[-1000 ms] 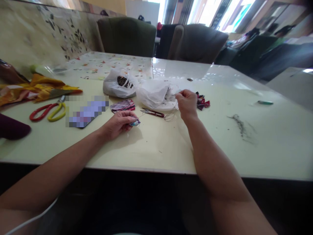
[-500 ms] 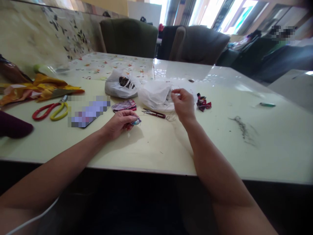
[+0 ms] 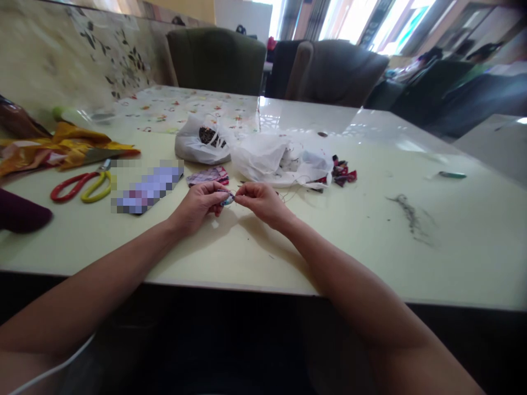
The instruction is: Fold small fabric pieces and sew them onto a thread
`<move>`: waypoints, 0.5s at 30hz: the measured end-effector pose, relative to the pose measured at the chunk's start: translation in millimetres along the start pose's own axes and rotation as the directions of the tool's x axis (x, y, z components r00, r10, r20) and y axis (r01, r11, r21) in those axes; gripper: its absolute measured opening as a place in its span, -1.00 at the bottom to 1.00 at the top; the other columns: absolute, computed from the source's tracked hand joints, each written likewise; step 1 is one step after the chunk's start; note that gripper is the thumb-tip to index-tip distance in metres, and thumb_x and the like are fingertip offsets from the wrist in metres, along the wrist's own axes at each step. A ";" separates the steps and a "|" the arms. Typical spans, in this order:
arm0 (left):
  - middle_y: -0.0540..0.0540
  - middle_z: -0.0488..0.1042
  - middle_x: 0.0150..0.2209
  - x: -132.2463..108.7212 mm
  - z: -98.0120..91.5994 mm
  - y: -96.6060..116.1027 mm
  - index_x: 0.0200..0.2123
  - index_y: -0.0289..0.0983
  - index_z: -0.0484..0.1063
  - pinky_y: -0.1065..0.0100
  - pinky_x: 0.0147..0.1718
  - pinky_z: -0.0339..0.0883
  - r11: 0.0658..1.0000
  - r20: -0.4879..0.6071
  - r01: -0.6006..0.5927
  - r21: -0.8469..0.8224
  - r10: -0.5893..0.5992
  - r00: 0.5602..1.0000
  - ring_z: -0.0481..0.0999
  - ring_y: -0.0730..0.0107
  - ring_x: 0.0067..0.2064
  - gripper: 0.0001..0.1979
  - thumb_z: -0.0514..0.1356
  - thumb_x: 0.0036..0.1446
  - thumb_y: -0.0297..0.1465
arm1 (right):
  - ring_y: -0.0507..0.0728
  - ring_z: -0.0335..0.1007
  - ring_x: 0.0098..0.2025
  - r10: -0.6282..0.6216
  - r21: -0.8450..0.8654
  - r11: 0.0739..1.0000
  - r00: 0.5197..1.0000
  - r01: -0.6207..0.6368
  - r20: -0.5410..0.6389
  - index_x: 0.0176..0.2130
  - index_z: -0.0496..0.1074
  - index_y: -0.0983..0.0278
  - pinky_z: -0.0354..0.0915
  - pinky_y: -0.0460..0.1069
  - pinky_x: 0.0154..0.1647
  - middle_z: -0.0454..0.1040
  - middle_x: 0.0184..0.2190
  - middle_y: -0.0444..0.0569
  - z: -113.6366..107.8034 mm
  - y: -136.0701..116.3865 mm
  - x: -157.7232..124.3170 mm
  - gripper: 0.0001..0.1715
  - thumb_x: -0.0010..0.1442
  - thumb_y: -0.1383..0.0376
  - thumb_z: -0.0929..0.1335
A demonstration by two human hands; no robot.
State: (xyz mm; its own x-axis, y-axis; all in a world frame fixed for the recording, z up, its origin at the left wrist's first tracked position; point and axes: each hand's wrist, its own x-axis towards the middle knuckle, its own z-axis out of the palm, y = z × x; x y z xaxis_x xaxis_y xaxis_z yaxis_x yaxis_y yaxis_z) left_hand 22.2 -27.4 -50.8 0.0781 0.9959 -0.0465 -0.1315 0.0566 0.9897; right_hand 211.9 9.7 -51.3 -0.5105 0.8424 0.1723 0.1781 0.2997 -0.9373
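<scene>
My left hand [image 3: 201,204] is closed around a small bundle of blue-and-white cloth [image 3: 227,199], pinched between thumb and fingers above the table. My right hand [image 3: 261,201] meets it from the right, thumb and fingertips pressed together at the bundle's edge. What those fingertips pinch is too small to make out. Thin thread [image 3: 290,193] curls just beyond the right hand. Behind the hands lies a folded patterned cloth [image 3: 208,176]. The dark-red thread snips seen earlier are mostly hidden behind my right hand.
Two white plastic bags, one with dark grains [image 3: 193,147] and one crumpled [image 3: 259,159], stand beyond the hands. Dark-red cloth scraps [image 3: 345,173] lie right of them. Scissors [image 3: 84,184], a phone-like blurred item [image 3: 150,189] and yellow cloth [image 3: 74,148] are left; loose threads [image 3: 407,216] lie right.
My right hand has come down and left from above the crumpled bag to the small cloth bundle, covering the snips. My left hand has stayed nearly still, holding the bundle.
</scene>
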 end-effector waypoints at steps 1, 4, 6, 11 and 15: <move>0.03 0.44 -0.52 -0.2 -0.2 -0.3 -0.36 -0.30 0.55 0.49 -0.60 0.22 1.000 -0.001 0.012 -0.003 -0.012 1.000 0.31 0.60 -0.59 -0.80 0.43 -0.04 -0.36 | -0.02 0.06 -0.46 -0.013 0.004 1.000 1.000 0.013 -0.001 -0.41 0.45 0.33 -0.02 -0.05 -0.41 0.25 -0.56 -0.18 0.7 0.8 0.4 -0.74 0.13 0.16 0.41; 0.03 0.47 -0.46 -1.2 -0.3 -0.5 -0.31 -0.28 0.55 0.49 -0.60 0.25 0.999 -0.012 0.042 -0.014 -0.042 0.999 0.36 0.56 -0.55 -0.77 0.44 -0.03 -0.33 | -0.03 0.03 -0.47 -0.047 -0.018 0.999 0.999 0.046 -0.025 -0.43 0.42 0.31 -0.05 -0.05 -0.41 0.22 -0.57 -0.19 2.5 1.2 0.4 -0.75 0.14 0.18 0.40; 0.00 0.51 -0.40 -1.7 0.1 -0.2 -0.30 -0.27 0.55 0.48 -0.57 0.31 0.999 -0.021 0.048 -0.017 -0.048 0.999 0.43 0.51 -0.49 -0.75 0.44 -0.04 -0.32 | -0.03 0.02 -0.47 -0.061 -0.028 0.998 0.998 0.060 -0.022 -0.45 0.41 0.30 -0.05 -0.05 -0.42 0.20 -0.57 -0.20 2.8 0.6 0.0 -0.75 0.15 0.18 0.39; -0.01 0.52 -0.42 -1.2 1.2 -0.1 -0.32 -0.29 0.54 0.46 -0.51 0.37 0.999 -0.037 0.034 -0.020 -0.035 0.999 0.43 0.53 -0.50 -0.75 0.45 -0.04 -0.32 | -0.02 0.00 -0.50 -0.034 -0.009 0.999 0.996 0.033 -0.081 -0.29 0.40 0.27 -0.05 -0.05 -0.44 0.15 -0.59 -0.25 -0.9 0.1 -0.2 -0.80 0.21 0.17 0.37; -0.01 0.52 -0.43 -0.6 0.3 -0.6 -0.33 -0.30 0.56 0.46 -0.50 0.35 1.000 -0.018 0.031 0.001 -0.031 0.999 0.40 0.55 -0.52 -0.75 0.46 -0.05 -0.31 | -0.01 0.02 -0.49 -0.019 -0.008 1.000 1.000 0.019 -0.009 -0.25 0.46 0.28 -0.03 -0.05 -0.43 0.19 -0.58 -0.23 -4.6 0.7 0.8 -0.77 0.19 0.15 0.38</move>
State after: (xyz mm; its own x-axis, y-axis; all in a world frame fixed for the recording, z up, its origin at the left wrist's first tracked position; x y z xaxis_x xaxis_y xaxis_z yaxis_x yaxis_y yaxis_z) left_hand 22.6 -28.0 -51.2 0.0646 0.9947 -0.0798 -0.1283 0.0876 0.9879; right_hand 215.5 12.7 -50.4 -0.5064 0.8404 0.1929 0.1753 0.3194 -0.9312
